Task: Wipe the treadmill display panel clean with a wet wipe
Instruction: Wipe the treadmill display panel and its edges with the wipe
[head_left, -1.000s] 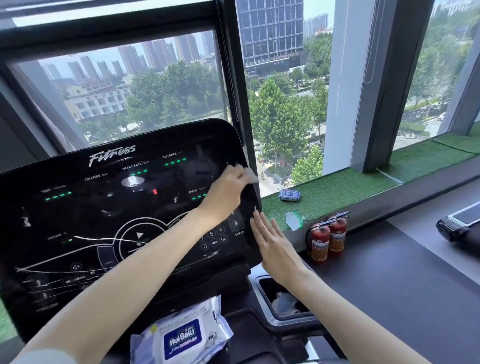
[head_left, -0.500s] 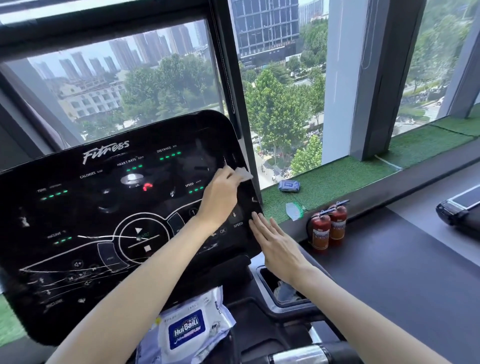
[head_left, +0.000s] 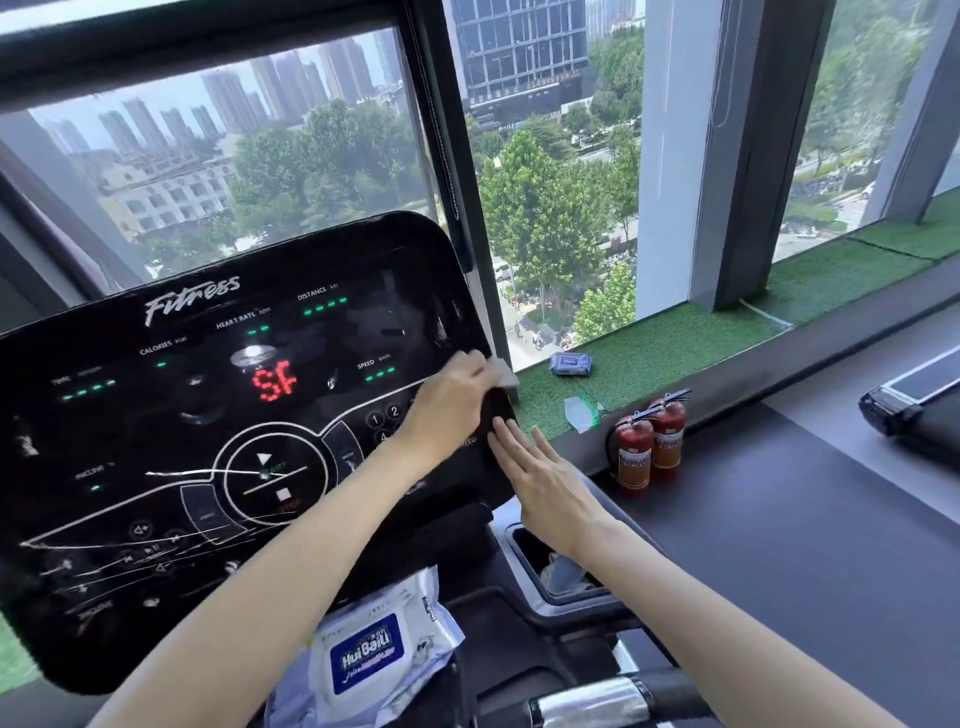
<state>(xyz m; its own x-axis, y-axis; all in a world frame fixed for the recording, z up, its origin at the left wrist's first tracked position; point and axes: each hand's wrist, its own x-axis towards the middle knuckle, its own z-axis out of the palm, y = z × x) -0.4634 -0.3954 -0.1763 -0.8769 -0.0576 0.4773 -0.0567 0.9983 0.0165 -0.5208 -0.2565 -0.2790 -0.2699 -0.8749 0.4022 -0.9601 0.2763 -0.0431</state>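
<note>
The black glossy treadmill display panel (head_left: 208, 415) fills the left half of the view, with green indicator lights and red "SF" lit in its middle. My left hand (head_left: 447, 400) presses a folded white wet wipe (head_left: 503, 371) against the panel's right edge. My right hand (head_left: 545, 483) lies flat with fingers apart against the panel's lower right corner, holding nothing.
A pack of wet wipes (head_left: 374, 654) lies on the console below the panel. A cup holder (head_left: 556, 566) sits to its right. Two small red fire extinguishers (head_left: 649, 447) stand by the green-turf sill (head_left: 675, 343), which holds a blue wipe pack (head_left: 570, 362). Another treadmill (head_left: 909, 395) is at right.
My left hand with the wipe has slid a little down along the panel's right edge. The red display now reads "SF". My right hand stays braced at the corner.
</note>
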